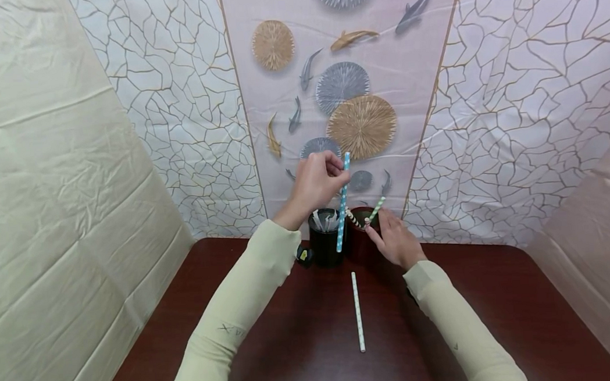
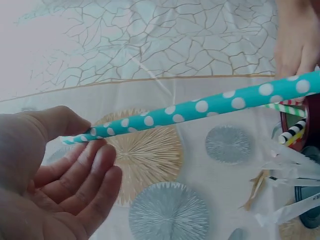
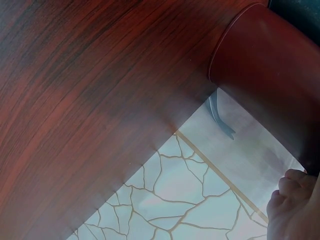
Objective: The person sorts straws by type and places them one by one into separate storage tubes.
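In the head view, my left hand (image 1: 317,181) pinches a blue paper straw (image 1: 342,211) with white dots near its upper end. The straw hangs slanting in front of two cups. Close up, the left wrist view shows thumb and fingers on one end of this straw (image 2: 187,111). My right hand (image 1: 398,240) holds the dark red cup (image 1: 361,251) at its rim, on the right side. In that cup stand a green striped straw (image 1: 376,208), a black-and-white striped straw (image 2: 292,131) and others. The right wrist view shows curled fingers (image 3: 290,192) by the cup's rim.
Left of the red cup stands a black cup (image 1: 325,247) with white strips in it. A small black object with a yellow mark (image 1: 304,255) lies beside it. A pale straw (image 1: 358,312) lies on the dark red table (image 1: 293,343). Patterned cloth (image 1: 489,115) hangs behind.
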`<state>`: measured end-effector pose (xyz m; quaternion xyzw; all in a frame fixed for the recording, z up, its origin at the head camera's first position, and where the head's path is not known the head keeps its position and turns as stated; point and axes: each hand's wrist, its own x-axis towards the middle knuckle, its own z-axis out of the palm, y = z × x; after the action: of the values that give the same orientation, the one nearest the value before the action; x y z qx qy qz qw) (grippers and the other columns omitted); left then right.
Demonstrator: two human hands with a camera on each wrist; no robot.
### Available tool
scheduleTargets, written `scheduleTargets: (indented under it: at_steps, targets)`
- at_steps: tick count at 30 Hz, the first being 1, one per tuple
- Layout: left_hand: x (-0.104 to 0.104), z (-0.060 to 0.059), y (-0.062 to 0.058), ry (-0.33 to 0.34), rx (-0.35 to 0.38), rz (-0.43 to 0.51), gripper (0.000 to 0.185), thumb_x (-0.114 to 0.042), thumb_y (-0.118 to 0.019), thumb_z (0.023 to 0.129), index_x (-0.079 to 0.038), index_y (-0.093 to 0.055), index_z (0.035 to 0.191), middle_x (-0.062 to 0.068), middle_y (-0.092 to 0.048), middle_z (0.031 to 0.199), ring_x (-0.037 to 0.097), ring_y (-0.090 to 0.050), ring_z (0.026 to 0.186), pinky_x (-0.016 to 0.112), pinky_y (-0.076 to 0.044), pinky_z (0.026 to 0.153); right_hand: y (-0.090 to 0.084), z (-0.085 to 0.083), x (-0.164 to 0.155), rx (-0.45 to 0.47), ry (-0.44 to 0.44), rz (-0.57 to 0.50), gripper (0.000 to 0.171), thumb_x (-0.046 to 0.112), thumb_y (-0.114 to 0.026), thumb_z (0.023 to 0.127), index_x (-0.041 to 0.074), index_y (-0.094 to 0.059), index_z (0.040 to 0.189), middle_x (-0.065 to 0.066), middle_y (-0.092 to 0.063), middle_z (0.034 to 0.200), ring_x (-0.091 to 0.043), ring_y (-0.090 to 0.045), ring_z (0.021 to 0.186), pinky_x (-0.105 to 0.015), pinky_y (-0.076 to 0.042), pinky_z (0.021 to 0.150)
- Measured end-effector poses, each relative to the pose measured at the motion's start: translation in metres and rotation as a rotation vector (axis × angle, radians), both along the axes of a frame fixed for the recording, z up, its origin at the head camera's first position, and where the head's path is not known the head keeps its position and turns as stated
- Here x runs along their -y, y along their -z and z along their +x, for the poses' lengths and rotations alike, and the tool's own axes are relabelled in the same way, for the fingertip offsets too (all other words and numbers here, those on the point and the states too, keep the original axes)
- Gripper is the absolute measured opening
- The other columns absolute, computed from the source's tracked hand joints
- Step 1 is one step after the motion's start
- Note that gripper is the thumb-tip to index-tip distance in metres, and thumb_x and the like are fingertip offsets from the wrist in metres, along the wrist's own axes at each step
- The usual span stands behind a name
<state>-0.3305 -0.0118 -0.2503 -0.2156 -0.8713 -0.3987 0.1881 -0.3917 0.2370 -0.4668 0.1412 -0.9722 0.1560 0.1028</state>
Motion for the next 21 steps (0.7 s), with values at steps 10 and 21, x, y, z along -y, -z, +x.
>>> scheduleTargets:
  at_steps: [10,21]
  targets:
    - [-0.005,-0.009,-0.011,-0.021,-0.1,0.121,0.01,-0.016,-0.074,0.095,-0.007,-0.073,0.1,0.006,-0.08,0.092,0.016,-0.075,0.082,0.027,-0.06,0.08,0.002,0.002,0.0,-0.03,-0.006,-0.003,0.088,0.061,-0.025,0.112,-0.008,-0.014,0.166,-0.03,-0.021,0.172,-0.046,-0.023,0.161,-0.061,-0.025,0.13]
    - [-0.01,-0.023,0.003,-0.048,-0.145,0.149,0.011,-0.015,-0.075,0.096,-0.007,-0.073,0.103,0.006,-0.079,0.095,0.015,-0.076,0.085,0.025,-0.06,0.082,0.001,0.001,0.0,-0.026,-0.002,-0.002,0.088,0.061,-0.025,0.112,-0.007,-0.013,0.166,-0.03,-0.02,0.173,-0.045,-0.022,0.161,-0.06,-0.023,0.13]
